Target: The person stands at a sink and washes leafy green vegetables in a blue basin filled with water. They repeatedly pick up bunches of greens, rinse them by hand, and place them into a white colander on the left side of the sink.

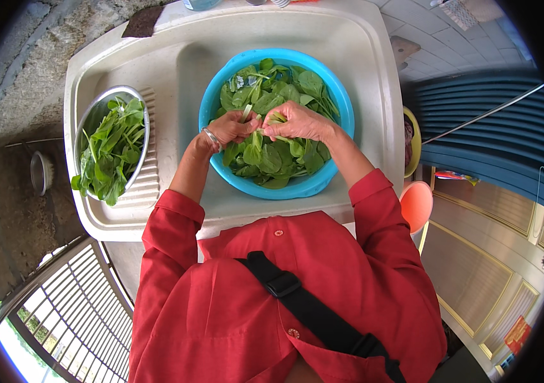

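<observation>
A blue plastic basin full of leafy greens stands in the sink's basin. Above the greens, my left hand pinches pale green stems between thumb and fingers, and a bracelet circles that wrist. My right hand grips stems too, its fingertips close against those of my left hand; whether both hold the same stalk cannot be told. To the left, a metal bowl holds more leafy greens, some hanging over its rim.
The pale sink has a ribbed drainboard under the metal bowl. A dark cloth-like piece lies on its back left edge. Beyond the right edge are a yellow basin and an orange plastic container. A rough wall stands at the left.
</observation>
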### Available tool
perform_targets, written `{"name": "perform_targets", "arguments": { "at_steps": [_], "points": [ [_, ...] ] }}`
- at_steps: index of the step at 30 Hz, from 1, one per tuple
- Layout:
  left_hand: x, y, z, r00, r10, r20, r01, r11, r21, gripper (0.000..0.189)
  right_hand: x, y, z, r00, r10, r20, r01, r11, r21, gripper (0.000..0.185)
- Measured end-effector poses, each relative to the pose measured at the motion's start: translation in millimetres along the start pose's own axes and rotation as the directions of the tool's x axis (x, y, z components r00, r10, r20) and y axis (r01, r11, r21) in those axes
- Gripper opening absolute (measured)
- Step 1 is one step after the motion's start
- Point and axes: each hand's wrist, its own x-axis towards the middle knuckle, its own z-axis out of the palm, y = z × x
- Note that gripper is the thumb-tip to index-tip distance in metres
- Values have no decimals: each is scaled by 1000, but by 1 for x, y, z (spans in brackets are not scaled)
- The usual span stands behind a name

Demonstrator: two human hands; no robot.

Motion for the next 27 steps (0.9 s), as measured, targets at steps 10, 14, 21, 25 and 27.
{"name": "perform_targets", "arguments": {
  "at_steps": [10, 14, 21, 25, 27],
  "points": [
    [54, -85, -14, 776, 455, -437, 129, 564, 816, 14, 49, 105, 26, 854, -272, -443, -227, 573, -788, 21],
    [36, -65, 0, 810, 384, -443, 115, 637, 762, 16, 48, 110, 25, 907, -172, -385, -185, 657, -731, 16],
    [1, -15, 2, 957, 153, -245, -220, 936, -276, 16, 20, 40, 1, 912, -196, -361, 251, 961, 112, 26],
    [5, -14, 3, 947, 183, -265, -266, 908, -324, 16, 21, 27, 12, 919, -69, -387, 163, 963, 216, 25],
    [7, -16, 5, 936, 180, -302, -279, 903, -327, 16, 18, 19, 25, 924, 6, -383, 53, 988, 143, 30]
  ]
}}
